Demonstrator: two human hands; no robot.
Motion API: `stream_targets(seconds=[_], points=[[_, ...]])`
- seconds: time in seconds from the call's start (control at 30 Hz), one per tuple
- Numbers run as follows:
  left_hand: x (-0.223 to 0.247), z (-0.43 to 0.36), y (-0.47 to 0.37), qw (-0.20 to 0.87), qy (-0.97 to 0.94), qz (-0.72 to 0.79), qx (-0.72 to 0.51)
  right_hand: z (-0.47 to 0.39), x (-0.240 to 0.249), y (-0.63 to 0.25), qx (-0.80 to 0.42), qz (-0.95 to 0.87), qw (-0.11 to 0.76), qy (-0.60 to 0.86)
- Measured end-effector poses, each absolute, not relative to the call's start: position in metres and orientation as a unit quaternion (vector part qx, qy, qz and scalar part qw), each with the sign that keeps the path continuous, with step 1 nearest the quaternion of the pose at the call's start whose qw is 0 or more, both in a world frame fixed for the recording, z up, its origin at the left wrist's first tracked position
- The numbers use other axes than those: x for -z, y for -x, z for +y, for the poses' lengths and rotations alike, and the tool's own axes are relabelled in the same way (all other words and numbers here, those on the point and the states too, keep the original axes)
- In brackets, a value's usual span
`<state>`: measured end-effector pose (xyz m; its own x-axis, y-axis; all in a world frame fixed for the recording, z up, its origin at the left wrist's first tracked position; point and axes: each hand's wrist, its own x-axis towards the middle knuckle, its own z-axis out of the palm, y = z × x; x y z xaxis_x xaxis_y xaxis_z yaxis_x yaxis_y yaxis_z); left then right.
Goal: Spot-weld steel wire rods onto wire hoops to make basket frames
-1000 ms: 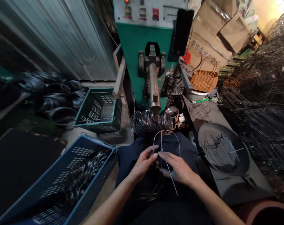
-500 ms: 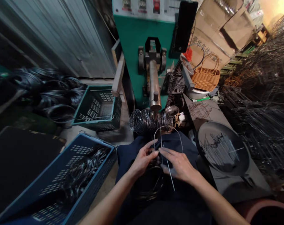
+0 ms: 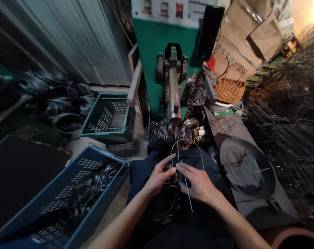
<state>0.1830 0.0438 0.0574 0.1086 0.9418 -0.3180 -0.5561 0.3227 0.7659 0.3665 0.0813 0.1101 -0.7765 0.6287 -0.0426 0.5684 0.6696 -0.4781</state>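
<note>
In the head view, my left hand pinches a thin wire frame between thumb and fingers, with its index finger stretched along it. The frame curves in an arch at the top, and a straight upright wire crosses it. My right hand is closed on the frame from the other side, fingertips almost meeting the left thumb. A straight wire rod slants down beneath the right fingers. The hands cover where the wires meet. Below them, dark wire rings lie at my lap, partly in shadow.
Ahead stands a green machine with a metal arm above coiled wire. At right, a dark pan holds straight wire rods. A blue crate and a green crate are at left. Wire frames pile up far right.
The view has shifted slightly, so the machine appears a little farther right and lower. Both hands keep nearly the same grip on the wire frame.
</note>
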Motion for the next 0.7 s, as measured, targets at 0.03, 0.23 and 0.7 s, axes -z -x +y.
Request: stream_targets(seconds=[0.03,0.23,0.7], points=[[-0.057,0.044,-0.183,0.705,-0.238,0.404,-0.532,0.082,-0.111,-0.366,-0.241,-0.911,0.064,0.33],[-0.055,0.044,-0.183,0.707,-0.228,0.402,-0.535,0.084,-0.113,-0.366,-0.261,-0.909,0.066,0.319],[-0.064,0.046,-0.184,0.694,-0.231,0.382,-0.565,0.092,-0.121,-0.366,-0.257,-0.916,0.064,0.303]])
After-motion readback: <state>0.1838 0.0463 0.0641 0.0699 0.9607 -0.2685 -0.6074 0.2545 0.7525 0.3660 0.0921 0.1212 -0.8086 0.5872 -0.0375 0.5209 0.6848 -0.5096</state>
